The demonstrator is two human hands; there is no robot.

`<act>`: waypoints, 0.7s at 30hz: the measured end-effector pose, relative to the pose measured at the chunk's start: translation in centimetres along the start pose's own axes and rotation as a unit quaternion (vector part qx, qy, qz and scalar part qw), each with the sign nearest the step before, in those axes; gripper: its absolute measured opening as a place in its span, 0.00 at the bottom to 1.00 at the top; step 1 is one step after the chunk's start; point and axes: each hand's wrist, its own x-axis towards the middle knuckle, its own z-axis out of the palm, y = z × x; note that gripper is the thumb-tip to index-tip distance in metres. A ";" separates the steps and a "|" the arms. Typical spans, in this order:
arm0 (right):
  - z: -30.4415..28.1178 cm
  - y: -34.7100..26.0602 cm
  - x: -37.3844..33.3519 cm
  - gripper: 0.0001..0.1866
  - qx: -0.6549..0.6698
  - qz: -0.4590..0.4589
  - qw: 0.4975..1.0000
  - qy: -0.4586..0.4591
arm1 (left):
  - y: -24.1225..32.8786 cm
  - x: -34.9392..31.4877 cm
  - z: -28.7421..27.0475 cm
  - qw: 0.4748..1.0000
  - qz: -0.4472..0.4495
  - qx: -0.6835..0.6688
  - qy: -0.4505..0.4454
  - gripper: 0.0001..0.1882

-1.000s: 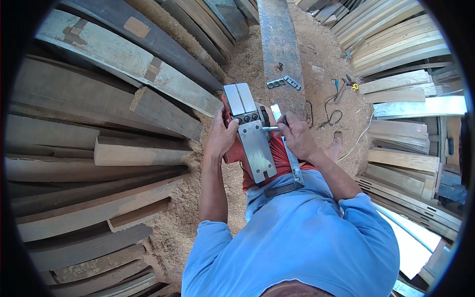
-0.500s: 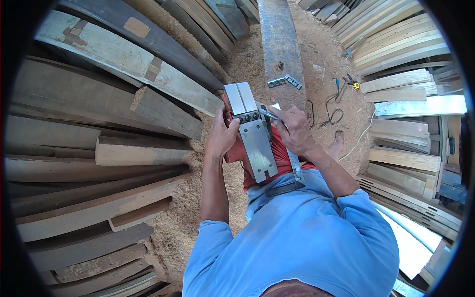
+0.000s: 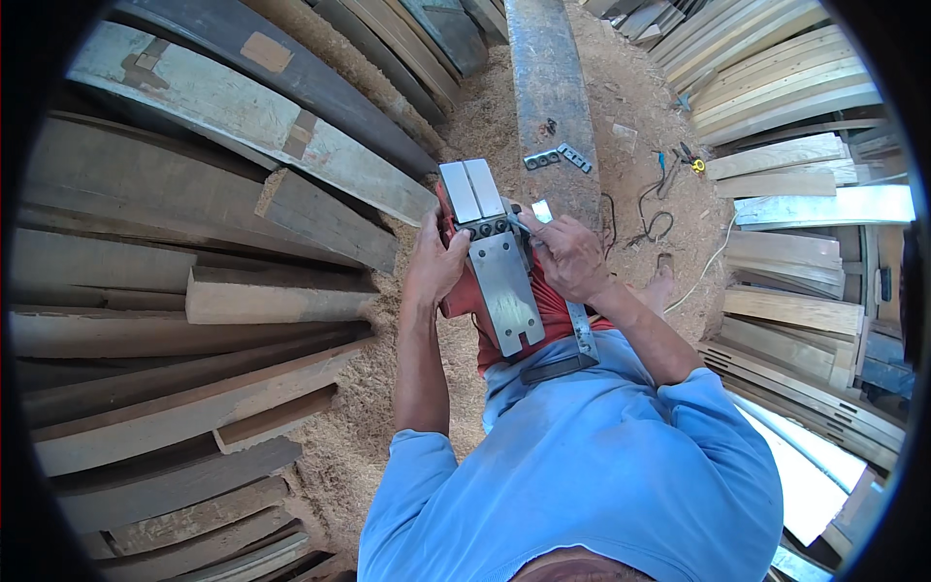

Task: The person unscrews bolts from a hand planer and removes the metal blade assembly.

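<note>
An electric hand planer [image 3: 502, 296] rests in my lap with its metal sole facing up and a red body beneath. My left hand [image 3: 433, 260] is closed around its left side, the thumb near the row of bolts [image 3: 487, 229] on the cutter block. From the right, my right hand [image 3: 574, 260] grips a thin metal wrench [image 3: 518, 223], whose end meets the right end of that row. The fingers hide most of the wrench. Beside the planer, below my right hand, lies an L-shaped metal square [image 3: 583, 335].
Ahead, a long board [image 3: 553, 78] carries two metal clamping bars [image 3: 574, 157] and small dark screws [image 3: 550, 126]. A dark cable [image 3: 644, 209] and yellow-handled pliers [image 3: 697, 165] lie on the sawdust floor. Timber stacks [image 3: 107, 184] line the left, lighter planks [image 3: 786, 87] the right.
My right hand has turned and dropped slightly with the wrench, uncovering more of a bright patch beyond the knuckles. My left hand and the planer stay put.
</note>
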 end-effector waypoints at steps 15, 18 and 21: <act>-1.3 -0.1 0.9 0.27 -0.017 -0.019 0.999 -0.019 | 4.1 0.1 -0.3 0.978 -0.029 0.206 0.003 0.28; -2.3 -0.6 1.3 0.25 -0.031 -0.033 0.999 -0.019 | 3.7 0.2 -0.2 0.975 -0.011 0.224 0.009 0.29; -2.4 -0.6 1.5 0.23 -0.068 -0.058 0.996 -0.027 | 3.2 0.2 -0.1 0.974 0.004 0.226 0.021 0.31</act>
